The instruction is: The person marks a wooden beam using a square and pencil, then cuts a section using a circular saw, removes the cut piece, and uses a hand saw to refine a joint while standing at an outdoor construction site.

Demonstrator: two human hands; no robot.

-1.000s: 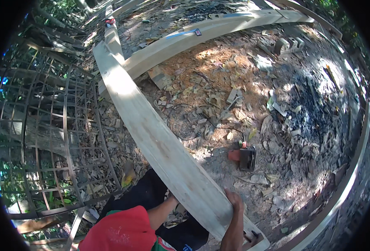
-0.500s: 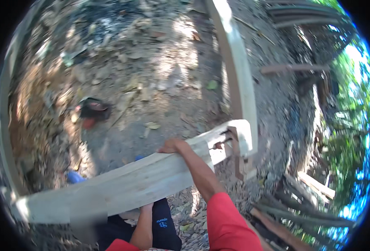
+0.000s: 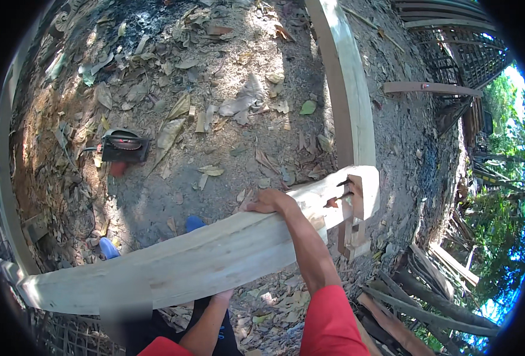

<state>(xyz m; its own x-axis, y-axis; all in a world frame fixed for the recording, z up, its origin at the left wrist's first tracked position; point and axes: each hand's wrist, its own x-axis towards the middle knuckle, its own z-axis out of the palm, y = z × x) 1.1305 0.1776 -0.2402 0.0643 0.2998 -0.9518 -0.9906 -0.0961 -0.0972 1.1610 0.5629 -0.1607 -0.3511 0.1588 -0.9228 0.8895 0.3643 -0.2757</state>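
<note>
A thick, pale wooden beam [image 3: 215, 255] lies across in front of me. Its right end [image 3: 363, 196] has cut notches and a slot. My right hand [image 3: 270, 200] is over the beam's far upper edge, its fingers curled down the far side, closed on it. From below, my left hand [image 3: 222, 295] grips the near lower edge; its fingers are hidden beneath the wood. A second long beam [image 3: 352, 101] runs away from the notched end, and another beam [image 3: 4, 178] stretches along the left side, meeting the left end.
A circular saw [image 3: 125, 146] lies on the leaf-strewn ground [image 3: 215, 160]. Blue footwear [image 3: 109, 248] shows beyond the beam. On the right are a wooden plank [image 3: 431, 88], piled timber [image 3: 440, 314], and slatted wooden frames [image 3: 470, 53].
The view has steadied and shifted slightly. The notched end now reaches a little further right across the second beam. Both hands stay on the wood.
</note>
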